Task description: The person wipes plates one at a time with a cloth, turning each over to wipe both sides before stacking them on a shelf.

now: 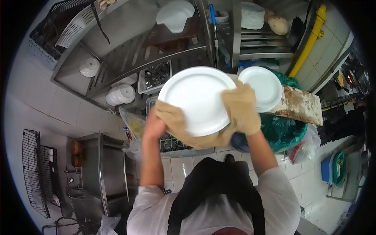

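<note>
A large white plate [197,100] is raised in front of me, its upper face towards the camera. My left hand [155,124] grips the plate's left edge through a tan cloth [173,116], its fingers partly covered. On the opposite side, my right hand [252,131] is wrapped in the same cloth and presses against the right rim; its fingers are hidden. The cloth hangs under the plate from one hand to the other. Just beyond my right hand, another white plate [261,88] rests at the end of a worn board [299,105].
A green-lined bin [284,133] stands beneath the board. Behind the held plate are a cutlery basket [155,78] and a dark rack [170,144]. Steel shelves hold bowls [120,94] and stacked plates [252,16]. A yellow pipe [309,41] rises at right; a steel sink unit [102,172] stands left.
</note>
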Demonstrator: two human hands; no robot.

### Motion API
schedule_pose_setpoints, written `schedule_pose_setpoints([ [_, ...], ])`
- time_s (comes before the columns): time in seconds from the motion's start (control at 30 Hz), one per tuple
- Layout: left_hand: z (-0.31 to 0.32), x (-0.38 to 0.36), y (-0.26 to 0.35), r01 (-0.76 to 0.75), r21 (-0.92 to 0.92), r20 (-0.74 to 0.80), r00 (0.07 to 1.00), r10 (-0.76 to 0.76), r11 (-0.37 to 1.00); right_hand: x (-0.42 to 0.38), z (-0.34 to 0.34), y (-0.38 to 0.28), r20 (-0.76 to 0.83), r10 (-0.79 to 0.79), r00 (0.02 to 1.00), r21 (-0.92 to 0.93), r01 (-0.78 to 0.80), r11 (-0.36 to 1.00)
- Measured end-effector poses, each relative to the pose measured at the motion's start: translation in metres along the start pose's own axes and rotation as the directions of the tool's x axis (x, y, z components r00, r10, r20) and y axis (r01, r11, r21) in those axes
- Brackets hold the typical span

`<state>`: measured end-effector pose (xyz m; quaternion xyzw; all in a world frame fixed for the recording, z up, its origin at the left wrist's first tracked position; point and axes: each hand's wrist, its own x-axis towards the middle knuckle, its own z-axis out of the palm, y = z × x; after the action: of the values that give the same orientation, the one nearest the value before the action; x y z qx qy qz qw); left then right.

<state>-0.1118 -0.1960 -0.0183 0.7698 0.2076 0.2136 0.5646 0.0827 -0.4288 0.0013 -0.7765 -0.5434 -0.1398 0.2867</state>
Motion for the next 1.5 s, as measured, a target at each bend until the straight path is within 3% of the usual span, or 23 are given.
schedule_pose_setpoints([
  [0.03, -0.01, 0.003, 0.01, -0.003, 0.067, 0.038, 0.999, 0.001, 0.998, -0.001, 0.009, 0.006, -0.145, -0.036, 0.989, 0.077, 0.047, 0.996],
  [0.1, 0.002, 0.001, -0.05, -0.235, -0.208, -0.246, 0.952, 0.182, 0.95, -0.001, 0.027, 0.002, -0.36, -0.076, 0.93, 0.077, 0.111, 0.991],
  [0.2, 0.111, -0.013, -0.053, -0.413, -0.424, -0.737, 0.674, -0.043, 0.806, 0.011, 0.044, -0.011, -0.361, -0.039, 0.932, -0.004, 0.04, 0.999],
  [0.23, 0.144, -0.022, -0.053, -0.419, -0.619, -0.691, 0.692, -0.207, 0.664, 0.005, 0.048, -0.019, -0.289, 0.005, 0.957, -0.041, -0.017, 0.999],
  [0.33, 0.059, -0.019, -0.046, 0.015, -0.384, -0.287, 0.949, -0.134, 0.923, -0.011, 0.059, -0.037, -0.078, 0.153, 0.985, -0.167, -0.164, 0.972],
  [0.37, 0.027, -0.018, -0.04, 0.127, -0.238, -0.133, 0.978, -0.162, 0.963, -0.003, 0.037, -0.023, -0.084, 0.047, 0.995, -0.128, -0.057, 0.99],
  [0.43, -0.01, -0.006, -0.004, 0.002, -0.083, 0.045, 0.999, 0.002, 0.997, 0.012, 0.006, -0.002, -0.135, -0.151, 0.979, -0.096, 0.138, 0.986],
  [0.53, 0.021, -0.01, -0.023, -0.211, -0.234, -0.496, 0.866, 0.07, 0.949, -0.001, 0.052, -0.008, -0.369, 0.03, 0.929, 0.062, -0.008, 0.998],
  [0.6, 0.091, -0.019, -0.035, -0.506, -0.319, -0.78, 0.62, 0.081, 0.801, -0.015, 0.066, -0.042, -0.24, 0.364, 0.9, 0.03, -0.368, 0.929],
  [0.67, 0.1, -0.037, -0.062, -0.326, -0.334, -0.676, 0.737, 0.016, 0.884, -0.006, 0.092, -0.058, -0.023, 0.711, 0.703, -0.271, -0.689, 0.672],
  [0.73, 0.079, -0.046, -0.072, -0.127, -0.227, -0.465, 0.886, 0.007, 0.966, -0.01, 0.05, -0.022, -0.144, 0.155, 0.977, -0.059, -0.165, 0.985],
  [0.8, 0.028, -0.051, -0.033, -0.041, -0.053, -0.046, 0.998, 0.039, 0.998, -0.009, 0.055, 0.005, -0.279, -0.035, 0.96, 0.056, 0.053, 0.997],
  [0.83, 0.033, -0.048, -0.001, 0.065, -0.316, -0.099, 0.99, -0.101, 0.946, -0.008, 0.051, 0.003, -0.164, 0.012, 0.986, 0.093, 0.003, 0.996],
  [0.9, 0.041, -0.037, 0.031, -0.059, -0.509, -0.113, 0.994, 0.002, 0.859, -0.004, 0.045, -0.012, 0.086, 0.072, 0.994, 0.161, -0.086, 0.983],
  [0.93, 0.052, -0.033, 0.039, -0.113, -0.518, -0.147, 0.988, 0.042, 0.848, -0.001, 0.061, -0.019, 0.02, 0.054, 0.998, 0.101, -0.056, 0.993],
  [1.0, 0.08, -0.037, 0.034, -0.178, -0.292, -0.235, 0.966, 0.11, 0.94, 0.001, 0.102, -0.03, -0.11, 0.004, 0.994, -0.025, -0.006, 1.0],
  [1.1, 0.122, -0.056, 0.015, -0.175, 0.414, -0.214, 0.935, 0.283, 0.893, 0.002, 0.072, -0.03, -0.092, 0.07, 0.993, 0.005, -0.07, 0.998],
  [1.2, 0.146, -0.04, 0.03, 0.035, 0.61, -0.167, 0.982, 0.085, 0.791, -0.01, 0.078, -0.03, 0.115, 0.031, 0.993, -0.33, 0.009, 0.944],
  [1.3, 0.127, -0.029, -0.002, 0.262, 0.167, -0.129, 0.961, -0.243, 0.95, -0.023, 0.121, -0.033, -0.056, -0.203, 0.978, 0.067, 0.207, 0.976],
  [1.33, 0.119, -0.028, -0.008, 0.31, -0.045, -0.08, 0.947, -0.312, 0.95, -0.011, 0.138, -0.024, -0.149, 0.098, 0.984, 0.618, 0.015, 0.786],
  [1.4, 0.109, -0.028, -0.007, 0.131, -0.098, -0.096, 0.985, -0.141, 0.986, -0.014, 0.092, -0.004, -0.081, 0.054, 0.995, 0.279, -0.029, 0.96],
  [1.47, 0.112, -0.048, 0.017, -0.297, 0.215, -0.111, 0.939, 0.325, 0.931, -0.014, 0.047, -0.003, -0.007, 0.161, 0.987, -0.009, -0.161, 0.987],
  [1.5, 0.108, -0.05, 0.005, -0.343, 0.224, -0.112, 0.921, 0.373, 0.912, -0.022, 0.04, -0.001, 0.013, 0.235, 0.972, -0.179, -0.229, 0.957],
])
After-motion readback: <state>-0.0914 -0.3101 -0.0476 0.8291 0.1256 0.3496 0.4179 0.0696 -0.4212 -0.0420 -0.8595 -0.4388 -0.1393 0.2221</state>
